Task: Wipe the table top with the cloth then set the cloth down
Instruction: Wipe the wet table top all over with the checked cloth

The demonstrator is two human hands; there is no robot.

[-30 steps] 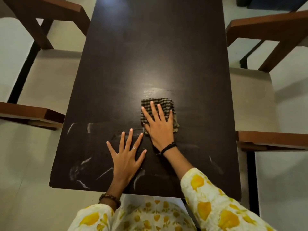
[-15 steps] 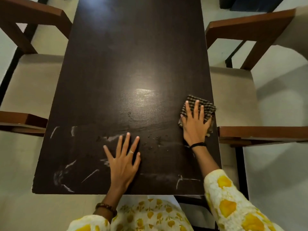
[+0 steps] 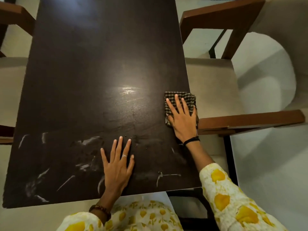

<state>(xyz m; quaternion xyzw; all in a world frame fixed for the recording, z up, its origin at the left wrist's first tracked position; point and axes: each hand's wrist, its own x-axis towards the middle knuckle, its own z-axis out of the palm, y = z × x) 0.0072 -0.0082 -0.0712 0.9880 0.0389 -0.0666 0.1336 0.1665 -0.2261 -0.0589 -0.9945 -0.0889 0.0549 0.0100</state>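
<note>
A dark brown table top fills the head view. White smears and small crumbs mark its near part. A folded checked cloth lies at the table's right edge, partly hanging past it. My right hand presses flat on the cloth with fingers spread. My left hand rests flat on the bare table near the front edge, fingers apart, holding nothing. A ring sits on one of its fingers.
A chair with wooden armrests and a beige seat stands tight against the table's right side. Another chair stands on the left. Pale floor surrounds them.
My right hand slid the cloth from the table's middle to its right edge and has held there. My left hand stayed flat in place.
</note>
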